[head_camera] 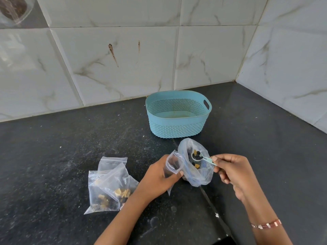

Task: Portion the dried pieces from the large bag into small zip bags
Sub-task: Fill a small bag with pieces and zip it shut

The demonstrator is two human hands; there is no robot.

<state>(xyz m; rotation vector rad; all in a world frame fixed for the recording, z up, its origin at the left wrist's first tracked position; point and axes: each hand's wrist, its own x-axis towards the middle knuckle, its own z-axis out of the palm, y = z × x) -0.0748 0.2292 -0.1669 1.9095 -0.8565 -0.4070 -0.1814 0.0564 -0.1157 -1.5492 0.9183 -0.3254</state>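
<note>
The large clear bag [203, 175] stands open on the black counter, with dark and yellow dried pieces [196, 165] inside. My right hand [231, 172] pinches the handle of a small pale-green spoon [198, 156]. Its bowl, loaded with pieces, hovers over the large bag's mouth. My left hand [159, 177] grips a small zip bag [174, 165], held upright with its mouth open, right beside the large bag. To the left, several small zip bags [108, 184] lie in a pile; at least two hold dark and yellow pieces.
A light-blue perforated plastic basket [178, 128] with nothing in it stands behind the large bag. Marble-look tiled walls [123, 59] close the counter [53, 165] at the back and right. A seam runs across the counter under the large bag.
</note>
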